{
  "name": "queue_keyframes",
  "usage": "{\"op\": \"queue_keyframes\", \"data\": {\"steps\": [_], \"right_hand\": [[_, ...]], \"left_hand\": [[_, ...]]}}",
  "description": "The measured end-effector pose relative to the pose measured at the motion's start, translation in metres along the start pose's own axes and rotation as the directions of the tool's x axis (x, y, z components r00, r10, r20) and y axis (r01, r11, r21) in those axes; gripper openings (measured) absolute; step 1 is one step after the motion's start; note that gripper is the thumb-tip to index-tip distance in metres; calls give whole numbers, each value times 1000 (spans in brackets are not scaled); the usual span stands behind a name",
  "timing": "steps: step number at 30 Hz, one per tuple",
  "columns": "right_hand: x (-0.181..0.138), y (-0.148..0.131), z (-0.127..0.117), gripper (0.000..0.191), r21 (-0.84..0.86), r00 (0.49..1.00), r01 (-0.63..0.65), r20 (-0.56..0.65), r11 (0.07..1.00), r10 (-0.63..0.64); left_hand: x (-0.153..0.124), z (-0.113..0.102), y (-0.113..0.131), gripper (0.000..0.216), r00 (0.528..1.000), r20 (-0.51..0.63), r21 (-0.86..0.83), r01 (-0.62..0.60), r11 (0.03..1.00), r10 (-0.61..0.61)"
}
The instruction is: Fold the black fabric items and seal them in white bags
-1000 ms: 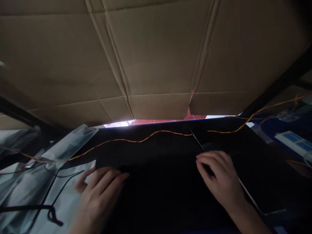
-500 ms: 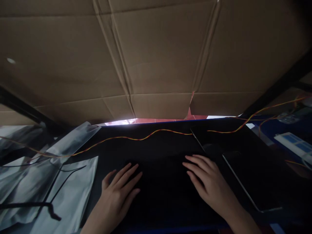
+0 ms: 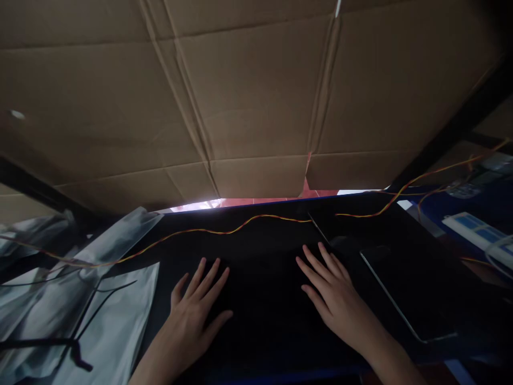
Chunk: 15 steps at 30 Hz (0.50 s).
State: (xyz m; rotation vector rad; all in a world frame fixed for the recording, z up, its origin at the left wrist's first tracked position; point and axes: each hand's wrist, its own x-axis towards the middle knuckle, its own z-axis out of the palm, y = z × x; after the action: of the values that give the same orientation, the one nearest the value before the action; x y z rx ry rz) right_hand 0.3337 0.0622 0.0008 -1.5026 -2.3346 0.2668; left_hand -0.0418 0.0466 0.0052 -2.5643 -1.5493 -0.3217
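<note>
My left hand (image 3: 195, 306) lies flat, fingers spread, on a large black sheet (image 3: 264, 289) that covers the dim work surface in front of me. My right hand (image 3: 333, 291) rests palm down on the same black sheet, fingers apart, holding nothing. Just right of my right hand lies a dark flat tablet-like panel (image 3: 404, 286) with a thin pale edge. A twisted red-and-yellow wire (image 3: 224, 231) runs across the far side of the sheet.
A big creased cardboard panel (image 3: 248, 91) hangs low over the surface. Silvery plastic bags (image 3: 100, 299) with a black cable (image 3: 76, 342) lie at the left. A white-and-blue power strip (image 3: 475, 227) and more wires sit at the right.
My left hand came off the silver bag and moved right onto the black sheet. My right hand shifted left, uncovering the dark panel, and both hands now lie flat with spread fingers.
</note>
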Motion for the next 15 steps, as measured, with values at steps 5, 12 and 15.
{"op": "queue_keyframes", "data": {"steps": [5,12,15], "right_hand": [[-26,-22,-21,57,210,981,14,186,978,-54],[-34,-24,-16,26,299,928,-152,370,942,32],[-34,-25,-13,15,382,967,-159,247,910,65]], "left_hand": [[-13,-22,10,67,982,-12,-22,-190,981,190],[-37,-21,15,61,954,12,-76,-299,951,301],[-31,-34,19,62,982,-29,-200,-191,961,189]]}}
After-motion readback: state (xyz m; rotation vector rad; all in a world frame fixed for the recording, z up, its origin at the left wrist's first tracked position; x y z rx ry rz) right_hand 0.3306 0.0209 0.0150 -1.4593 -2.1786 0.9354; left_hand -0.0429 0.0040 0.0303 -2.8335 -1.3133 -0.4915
